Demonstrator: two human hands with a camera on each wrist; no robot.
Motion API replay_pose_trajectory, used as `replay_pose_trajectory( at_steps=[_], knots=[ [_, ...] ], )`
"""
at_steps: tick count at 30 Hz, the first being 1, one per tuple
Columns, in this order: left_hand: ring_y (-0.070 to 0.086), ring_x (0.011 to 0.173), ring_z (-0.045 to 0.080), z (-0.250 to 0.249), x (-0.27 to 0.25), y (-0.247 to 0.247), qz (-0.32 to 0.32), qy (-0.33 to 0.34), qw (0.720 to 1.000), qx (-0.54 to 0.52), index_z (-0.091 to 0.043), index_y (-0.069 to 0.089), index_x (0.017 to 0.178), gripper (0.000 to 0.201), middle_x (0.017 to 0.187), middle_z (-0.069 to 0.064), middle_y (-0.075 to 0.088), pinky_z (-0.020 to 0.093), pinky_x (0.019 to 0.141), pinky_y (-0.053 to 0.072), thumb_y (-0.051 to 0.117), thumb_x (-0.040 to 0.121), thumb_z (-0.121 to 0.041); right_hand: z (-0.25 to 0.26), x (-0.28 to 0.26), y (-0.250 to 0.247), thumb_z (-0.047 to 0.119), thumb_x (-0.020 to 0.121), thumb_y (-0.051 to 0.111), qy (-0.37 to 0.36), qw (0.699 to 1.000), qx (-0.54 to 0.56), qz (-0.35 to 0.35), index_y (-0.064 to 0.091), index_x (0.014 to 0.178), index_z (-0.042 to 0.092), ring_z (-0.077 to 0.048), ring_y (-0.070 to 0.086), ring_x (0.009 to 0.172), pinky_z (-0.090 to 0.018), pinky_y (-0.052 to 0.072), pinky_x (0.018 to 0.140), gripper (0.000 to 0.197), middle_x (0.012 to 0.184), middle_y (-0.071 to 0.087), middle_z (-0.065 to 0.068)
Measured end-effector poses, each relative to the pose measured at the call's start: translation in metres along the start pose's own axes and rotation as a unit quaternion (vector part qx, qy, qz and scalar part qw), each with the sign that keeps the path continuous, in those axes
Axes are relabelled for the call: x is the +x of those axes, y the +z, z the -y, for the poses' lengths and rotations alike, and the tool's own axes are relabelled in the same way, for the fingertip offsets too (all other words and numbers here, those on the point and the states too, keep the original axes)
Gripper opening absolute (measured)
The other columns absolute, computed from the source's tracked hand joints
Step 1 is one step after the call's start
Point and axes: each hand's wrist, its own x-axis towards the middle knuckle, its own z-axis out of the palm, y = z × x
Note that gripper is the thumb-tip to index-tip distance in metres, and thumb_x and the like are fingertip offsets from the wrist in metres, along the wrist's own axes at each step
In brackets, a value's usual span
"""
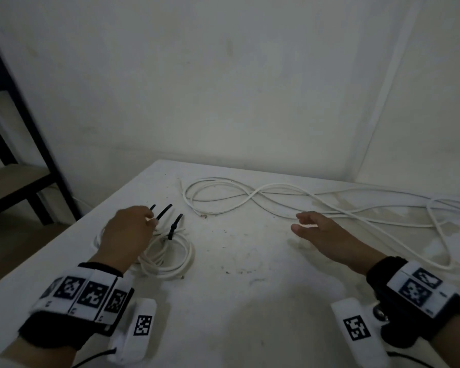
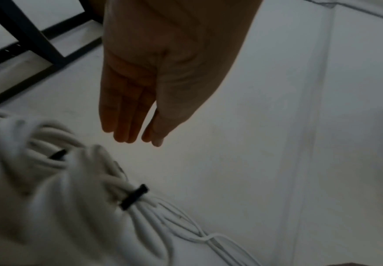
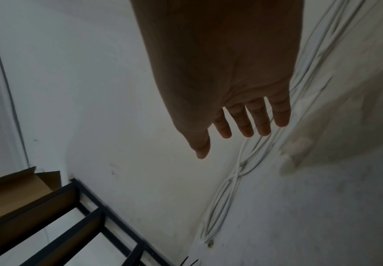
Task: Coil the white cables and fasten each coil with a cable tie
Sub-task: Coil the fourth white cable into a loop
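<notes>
Both forearms reach forward, banded at the wrists. The left hand (image 1: 125,229) hangs palm down with straight fingers (image 2: 122,117); the right hand (image 1: 321,232) is spread and empty.

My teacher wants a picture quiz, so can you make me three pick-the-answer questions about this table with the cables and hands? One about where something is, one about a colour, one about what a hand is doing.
1. Where does the long loose cable lie?
A. on the floor
B. on the table, far side, running to the right
C. on the shelf

2. What colour is the cable tie around the tied coil?
A. black
B. red
C. yellow

3. What is the right hand doing?
A. gripping a cable
B. making a fist
C. open, holding nothing

Answers:
1 B: the head view shows it spread over the far and right part of the table.
2 A: the left wrist view shows a dark black band cinching the white strands.
3 C: the right wrist view shows straight, spread fingers with nothing in them.
</notes>
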Motion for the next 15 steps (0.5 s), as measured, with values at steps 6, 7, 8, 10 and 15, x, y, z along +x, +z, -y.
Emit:
replay_pose_trajectory(
  at_steps=[6, 7, 8, 10, 15],
  knots=[
    [0.059, 0.104, 0.03, -0.049, 0.007, 0.012, 0.023, 0.083, 0.996, -0.029, -0.009, 0.066, 0.106, 0.023, 0.112, 0.011, 0.066, 0.034, 0.089, 0.044, 0.056, 0.09, -0.021, -0.023, 0.025, -0.024, 0.032, 0.09, 0.057, 0.013, 0.995, -0.094, -0.043, 0.043, 0.133, 0.013, -0.021, 0.041, 0.127, -0.028, 0.032, 0.097, 0.049, 0.141, 0.041, -0.006],
    [0.059, 0.103, 0.028, -0.056, 0.009, 0.017, 0.029, 0.09, 0.995, -0.031, -0.01, 0.066, 0.106, 0.022, 0.111, 0.01, 0.066, 0.033, 0.088, 0.044, 0.056, 0.09, -0.021, -0.027, 0.03, -0.029, 0.031, 0.09, 0.058, 0.016, 0.992, -0.114, -0.053, 0.043, 0.133, 0.012, -0.023, 0.04, 0.128, -0.029, 0.031, 0.1, 0.049, 0.142, 0.04, -0.008],
    [0.059, 0.103, 0.027, -0.063, 0.012, 0.022, 0.034, 0.096, 0.994, -0.031, -0.011, 0.066, 0.107, 0.022, 0.112, 0.009, 0.066, 0.031, 0.087, 0.043, 0.056, 0.09, -0.021, -0.031, 0.035, -0.033, 0.032, 0.089, 0.058, 0.019, 0.989, -0.132, -0.062, 0.043, 0.133, 0.011, -0.025, 0.038, 0.129, -0.031, 0.03, 0.103, 0.05, 0.142, 0.038, -0.01],
    [0.058, 0.105, 0.024, -0.076, 0.019, 0.034, 0.052, 0.109, 0.992, -0.024, -0.011, 0.064, 0.11, 0.023, 0.114, 0.007, 0.065, 0.029, 0.087, 0.041, 0.054, 0.091, -0.02, -0.038, 0.043, -0.042, 0.033, 0.089, 0.057, 0.03, 0.983, -0.169, -0.071, 0.042, 0.133, 0.011, -0.029, 0.035, 0.13, -0.034, 0.028, 0.105, 0.052, 0.142, 0.037, -0.012],
    [0.05, 0.118, 0.024, -0.099, 0.043, 0.067, 0.132, 0.117, 0.983, 0.051, -0.01, 0.055, 0.121, 0.029, 0.129, 0.008, 0.055, 0.029, 0.094, 0.038, 0.048, 0.094, -0.019, -0.049, 0.058, -0.057, 0.034, 0.091, 0.054, 0.069, 0.97, -0.227, -0.058, 0.039, 0.135, 0.012, -0.032, 0.035, 0.129, -0.035, 0.031, 0.104, 0.052, 0.141, 0.037, -0.015]
  ],
)
